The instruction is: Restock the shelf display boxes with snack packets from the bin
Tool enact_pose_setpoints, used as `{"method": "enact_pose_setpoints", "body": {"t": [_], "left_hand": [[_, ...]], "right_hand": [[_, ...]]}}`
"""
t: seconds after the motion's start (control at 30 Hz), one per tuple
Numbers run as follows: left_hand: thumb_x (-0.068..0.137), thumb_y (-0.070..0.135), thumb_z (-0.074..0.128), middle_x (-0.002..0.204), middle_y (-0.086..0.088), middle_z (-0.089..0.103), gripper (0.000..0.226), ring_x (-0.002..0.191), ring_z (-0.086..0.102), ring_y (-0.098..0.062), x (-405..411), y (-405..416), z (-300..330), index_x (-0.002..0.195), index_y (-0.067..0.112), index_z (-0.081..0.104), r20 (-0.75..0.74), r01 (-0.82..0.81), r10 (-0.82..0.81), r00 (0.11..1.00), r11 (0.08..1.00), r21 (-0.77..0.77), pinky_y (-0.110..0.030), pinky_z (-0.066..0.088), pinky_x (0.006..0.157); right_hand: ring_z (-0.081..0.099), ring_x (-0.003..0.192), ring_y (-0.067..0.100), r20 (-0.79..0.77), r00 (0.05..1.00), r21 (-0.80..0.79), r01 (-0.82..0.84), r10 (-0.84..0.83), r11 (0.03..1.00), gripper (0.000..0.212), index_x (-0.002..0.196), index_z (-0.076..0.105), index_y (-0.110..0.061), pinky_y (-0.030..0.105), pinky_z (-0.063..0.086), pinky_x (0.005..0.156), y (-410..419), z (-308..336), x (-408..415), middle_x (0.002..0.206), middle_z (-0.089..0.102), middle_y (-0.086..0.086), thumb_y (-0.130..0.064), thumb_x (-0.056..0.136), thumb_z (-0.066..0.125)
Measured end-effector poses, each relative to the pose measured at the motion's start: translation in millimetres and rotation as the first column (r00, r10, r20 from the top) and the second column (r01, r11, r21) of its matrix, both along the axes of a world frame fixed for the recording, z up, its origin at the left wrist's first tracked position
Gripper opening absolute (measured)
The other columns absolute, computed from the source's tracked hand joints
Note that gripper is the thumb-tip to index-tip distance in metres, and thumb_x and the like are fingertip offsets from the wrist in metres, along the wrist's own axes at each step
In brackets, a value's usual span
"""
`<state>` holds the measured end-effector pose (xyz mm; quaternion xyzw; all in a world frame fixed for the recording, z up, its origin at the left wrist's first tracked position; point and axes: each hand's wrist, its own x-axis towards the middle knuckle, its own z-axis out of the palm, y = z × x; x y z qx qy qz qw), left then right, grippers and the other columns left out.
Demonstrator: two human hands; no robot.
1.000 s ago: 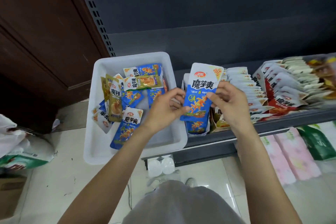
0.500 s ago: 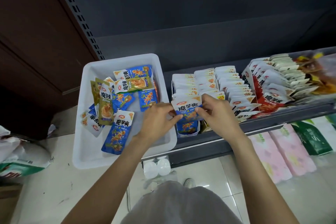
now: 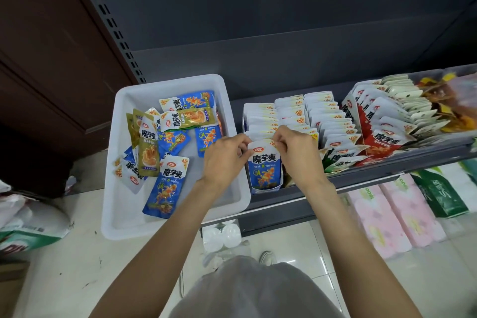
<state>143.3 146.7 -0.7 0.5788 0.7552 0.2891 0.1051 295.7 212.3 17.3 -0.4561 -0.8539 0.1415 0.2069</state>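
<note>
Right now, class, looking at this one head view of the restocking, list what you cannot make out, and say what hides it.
- Packets behind the front blue packet in its display box: overlapped; count unclear.
- Fingertips of left hand and right hand: curled at the packet's top; grip unclear.
- White bin: bottom packets buried.
- Far-right orange snacks: blurred, cut by edge.
</note>
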Motion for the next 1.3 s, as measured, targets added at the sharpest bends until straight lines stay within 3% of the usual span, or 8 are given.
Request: {"method": "enact_pose_setpoints", "body": {"t": [0.17, 0.4, 0.53, 0.67, 0.83, 1.03, 1.17, 1.3], "left_hand": [[0.087, 0.032, 0.065, 0.087, 0.007, 0.071, 0.022, 0.087, 0.06, -0.014, -3.6, 8.9, -3.7, 0.105, 0.02, 0.063, -0.14, 0.058, -0.06, 0.988, 0.998, -0.024, -0.028, 0.047, 0.067], [0.083, 0.025, 0.067, 0.073, 0.008, 0.065, 0.012, 0.064, 0.055, -0.004, -52.0, -43.8, -14.5, 0.091, 0.016, 0.066, 0.011, -0.167, 0.173, 0.985, 0.933, 0.32, -0.015, 0.042, 0.055], [0.074, 0.022, 0.074, 0.092, -0.004, 0.065, 0.03, 0.075, 0.065, -0.026, -102.3, -80.4, -46.9, 0.099, 0.013, 0.06, -0.128, -0.187, 0.19, 0.973, 0.982, 0.031, -0.031, 0.049, 0.052], [0.077, 0.031, 0.073, 0.141, -0.011, 0.037, 0.063, 0.127, 0.043, -0.029, -125.9, -89.0, -55.1, 0.128, 0.013, 0.04, -0.244, -0.219, 0.119, 0.963, 0.872, -0.438, -0.049, 0.048, 0.09], [0.082, 0.042, 0.066, 0.151, -0.008, 0.023, 0.08, 0.139, 0.026, -0.024, -135.1, -88.6, -51.1, 0.142, 0.011, 0.023, -0.259, -0.215, 0.085, 0.962, 0.823, -0.526, -0.04, 0.036, 0.104], [0.082, 0.034, 0.069, 0.133, -0.004, 0.053, 0.067, 0.118, 0.054, -0.022, -149.7, -85.5, -56.0, 0.139, 0.016, 0.036, 0.13, -0.209, 0.271, 0.954, 0.909, -0.361, -0.042, 0.046, 0.094], [0.086, 0.009, 0.065, 0.086, 0.013, 0.073, 0.016, 0.082, 0.068, -0.007, -142.1, -85.8, -30.0, 0.093, 0.023, 0.063, 0.682, -0.071, 0.165, 0.713, 0.984, -0.165, -0.039, 0.055, 0.08], [0.083, 0.007, 0.067, 0.093, -0.002, 0.073, 0.012, 0.088, 0.068, -0.019, -124.8, -79.0, 4.0, 0.09, 0.017, 0.067, 0.781, 0.056, 0.018, 0.624, 0.996, -0.068, -0.036, 0.055, 0.08]], "right_hand": [[0.058, 0.065, 0.03, 0.143, 0.99, 0.049, 0.009, -0.016, 0.999, 0.003, 0.09, 0.059, -0.005, 0.026, 0.033, 0.055, 6.7, -2.9, -8.2, 0.076, 0.064, 0.012, -0.003, 0.089, 0.058], [0.059, 0.075, 0.016, -0.154, 0.974, 0.143, -0.144, 0.165, 0.979, 0.012, 0.096, 0.066, -0.016, 0.028, 0.049, 0.057, -21.3, 25.3, -31.8, 0.086, 0.066, 0.0, -0.012, 0.084, 0.066], [0.064, 0.082, 0.018, -0.143, 0.924, -0.089, -0.37, 0.356, 0.925, 0.014, 0.097, 0.065, -0.015, 0.033, 0.052, 0.068, -34.5, 3.8, -92.1, 0.094, 0.068, -0.001, -0.015, 0.084, 0.062], [0.056, 0.109, 0.03, 0.246, 0.853, -0.331, -0.373, 0.461, 0.867, 0.029, 0.116, 0.055, -0.011, 0.038, 0.047, 0.082, -37.2, -42.8, -161.1, 0.119, 0.059, 0.009, -0.028, 0.092, 0.056], [0.049, 0.117, 0.035, 0.385, 0.818, -0.401, -0.269, 0.428, 0.876, 0.044, 0.128, 0.047, -0.005, 0.04, 0.044, 0.087, -42.9, -76.3, -197.8, 0.126, 0.053, 0.016, -0.017, 0.088, 0.061], [0.062, 0.081, 0.021, -0.101, 0.978, -0.485, -0.208, 0.182, 0.85, 0.018, 0.106, 0.065, -0.013, 0.026, 0.041, 0.07, -39.5, -43.3, -179.7, 0.094, 0.067, 0.001, -0.022, 0.093, 0.058], [0.057, 0.056, 0.007, -0.332, 0.943, -0.547, -0.204, 0.013, 0.812, 0.005, 0.1, 0.056, -0.021, 0.024, 0.051, 0.052, -30.4, -12.3, -147.9, 0.073, 0.056, -0.009, -0.02, 0.096, 0.053], [0.052, 0.047, -0.002, -0.453, 0.873, -0.619, -0.163, -0.18, 0.768, 0.004, 0.097, 0.054, -0.013, 0.015, 0.039, 0.042, -25.6, 7.3, -122.2, 0.073, 0.057, 0.0, -0.016, 0.097, 0.05]]}}
